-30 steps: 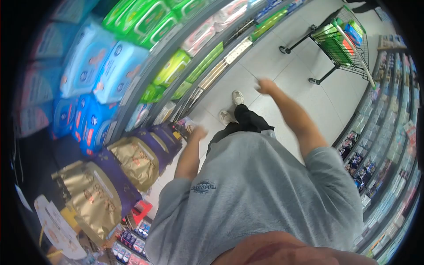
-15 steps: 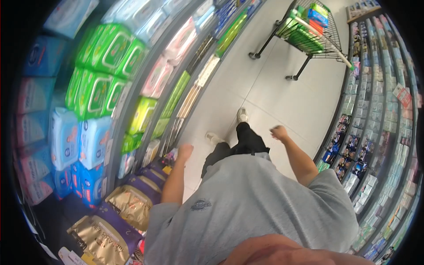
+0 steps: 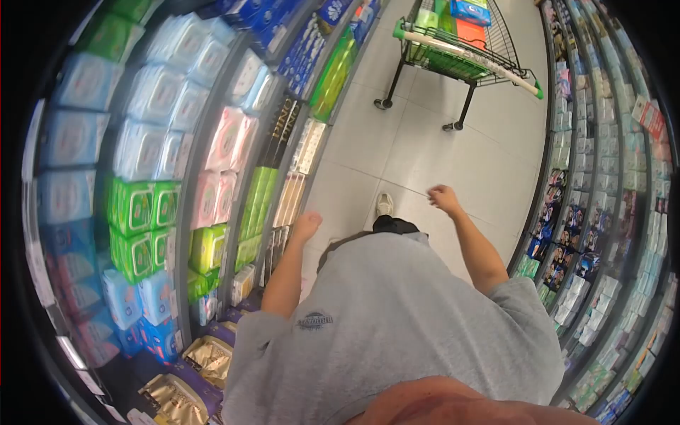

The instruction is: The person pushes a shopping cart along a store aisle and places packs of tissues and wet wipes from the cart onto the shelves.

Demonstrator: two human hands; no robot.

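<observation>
My left hand (image 3: 307, 225) hangs in the air beside the left shelves, touching nothing. Its fingers are smeared, and I cannot make out how far they are bent. Over the tiled floor, my right hand (image 3: 444, 201) is held forward with loosely bent fingers slightly apart and nothing in it. Ahead stands a green and black wire shopping cart (image 3: 464, 62) with a pale handlebar (image 3: 471, 55). A blue pack (image 3: 469, 13) and an orange-red item (image 3: 470, 32) lie in the cart. Neither hand touches the cart.
Shelves on my left hold green wipes packs (image 3: 132, 257), pink packs (image 3: 225, 138), light blue packs (image 3: 156, 93) and gold-purple bags (image 3: 177, 397). Small packages (image 3: 605, 173) line the right shelves. One shoe (image 3: 384, 204) shows on the floor (image 3: 354, 163).
The cart now appears closer, its handlebar turned more squarely towards me. The left shelves have slid down the view. Both hands have risen slightly in the view, and only one shoe shows clearly now.
</observation>
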